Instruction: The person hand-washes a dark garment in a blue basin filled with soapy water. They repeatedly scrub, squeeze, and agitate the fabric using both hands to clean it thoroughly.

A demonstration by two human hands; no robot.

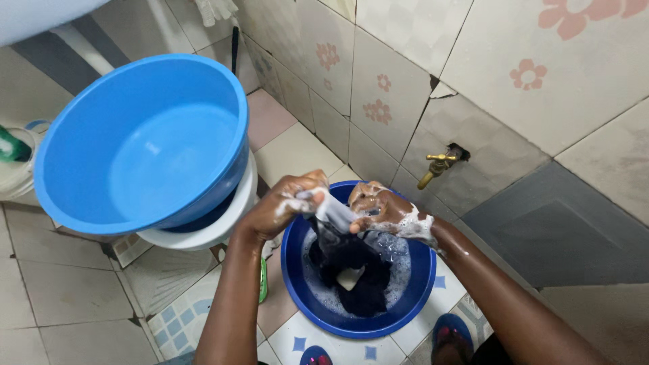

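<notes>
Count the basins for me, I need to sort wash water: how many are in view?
3: a dark blue basin on the floor under the hands, a light blue basin raised at left, and a white basin beneath it, mostly hidden.

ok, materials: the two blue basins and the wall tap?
Light blue basin: likely plastic, smooth and glossy with soft highlights. Dark blue basin: same look, wet and sudsy. Tap: yellowish metal, probably brass, dull sheen.
</notes>
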